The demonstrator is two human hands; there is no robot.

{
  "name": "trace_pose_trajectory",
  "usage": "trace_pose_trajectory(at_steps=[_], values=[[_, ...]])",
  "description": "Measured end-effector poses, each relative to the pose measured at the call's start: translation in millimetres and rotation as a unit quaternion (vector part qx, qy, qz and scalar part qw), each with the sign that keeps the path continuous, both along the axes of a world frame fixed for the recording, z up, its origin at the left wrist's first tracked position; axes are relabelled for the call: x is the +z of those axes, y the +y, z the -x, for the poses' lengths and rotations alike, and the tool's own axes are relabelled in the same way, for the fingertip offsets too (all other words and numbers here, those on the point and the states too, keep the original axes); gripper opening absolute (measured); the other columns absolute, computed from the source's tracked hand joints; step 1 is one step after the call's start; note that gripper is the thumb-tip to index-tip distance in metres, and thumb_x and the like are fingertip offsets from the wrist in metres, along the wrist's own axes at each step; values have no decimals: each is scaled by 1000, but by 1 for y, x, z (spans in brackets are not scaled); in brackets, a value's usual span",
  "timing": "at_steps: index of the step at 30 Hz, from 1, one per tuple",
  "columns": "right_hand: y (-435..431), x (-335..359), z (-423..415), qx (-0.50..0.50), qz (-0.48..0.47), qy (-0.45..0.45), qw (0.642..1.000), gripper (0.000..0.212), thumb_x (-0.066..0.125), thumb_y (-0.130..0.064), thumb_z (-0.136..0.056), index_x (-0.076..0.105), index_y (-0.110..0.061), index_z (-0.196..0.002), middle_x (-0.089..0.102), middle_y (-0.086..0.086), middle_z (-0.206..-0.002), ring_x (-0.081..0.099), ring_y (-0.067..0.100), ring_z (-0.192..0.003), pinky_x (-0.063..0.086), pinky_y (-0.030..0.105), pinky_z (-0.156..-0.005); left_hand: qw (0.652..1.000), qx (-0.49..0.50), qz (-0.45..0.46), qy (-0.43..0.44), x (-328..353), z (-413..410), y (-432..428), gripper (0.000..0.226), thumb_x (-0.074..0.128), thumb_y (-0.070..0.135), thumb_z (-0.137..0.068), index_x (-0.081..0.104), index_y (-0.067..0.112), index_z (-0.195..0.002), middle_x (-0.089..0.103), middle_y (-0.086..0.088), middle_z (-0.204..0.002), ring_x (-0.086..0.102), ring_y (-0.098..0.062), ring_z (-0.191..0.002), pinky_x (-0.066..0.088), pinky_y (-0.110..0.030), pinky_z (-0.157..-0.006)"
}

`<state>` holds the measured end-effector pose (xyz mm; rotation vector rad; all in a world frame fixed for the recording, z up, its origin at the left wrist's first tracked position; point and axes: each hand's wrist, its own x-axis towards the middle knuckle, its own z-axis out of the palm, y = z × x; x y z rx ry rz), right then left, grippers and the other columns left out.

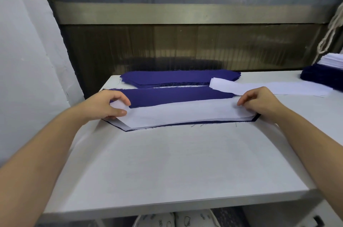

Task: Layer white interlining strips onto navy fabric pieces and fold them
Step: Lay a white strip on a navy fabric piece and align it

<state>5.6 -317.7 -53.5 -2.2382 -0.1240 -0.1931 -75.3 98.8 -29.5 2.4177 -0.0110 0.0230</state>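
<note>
A long navy fabric piece (174,95) lies across the white table (176,161) with a white interlining strip (181,113) on it. The far half of the navy piece is folded toward me over the strip's upper part. My left hand (105,103) pinches the left end of the folded layers between thumb and fingers. At the right end, my right hand (259,101) holds the layers with curled fingers. A thin navy edge shows below the strip along the near side.
A stack of navy pieces (178,77) lies behind the work piece. A loose pile of white strips (259,87) lies to the right. At the far right, a navy stack topped with white strips (326,70). Shoes show under the table's front edge.
</note>
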Motion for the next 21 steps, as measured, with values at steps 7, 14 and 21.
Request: trace_pose_trajectory(at_steps=[7,14,21], values=[[2,0,1,-8,14,6,1000,26,54,8,-80,71,-11,-76,64,-5,-75,55,17,-75,43,24,-70,999,-15,-50,-13,-4,-4,7,19,67,8,-85,63,27,-88,54,11,-105,54,-13,-95,54,-34,-77],[1,1,2,-31,34,-28,999,29,49,11,-79,71,-9,-80,64,8,-82,54,19,-80,40,24,-71,994,-24,-105,-23,-8,-8,10,20,69,8,-83,64,28,-80,60,10,-96,56,-12,-90,47,-18,-69],[1,0,1,-36,48,-32,998,32,48,12,-79,69,-12,-76,62,5,-77,52,16,-73,39,22,-62,993,-37,-109,-16,-7,-7,10,21,69,6,-82,65,26,-79,60,11,-94,54,-10,-91,44,-16,-70]])
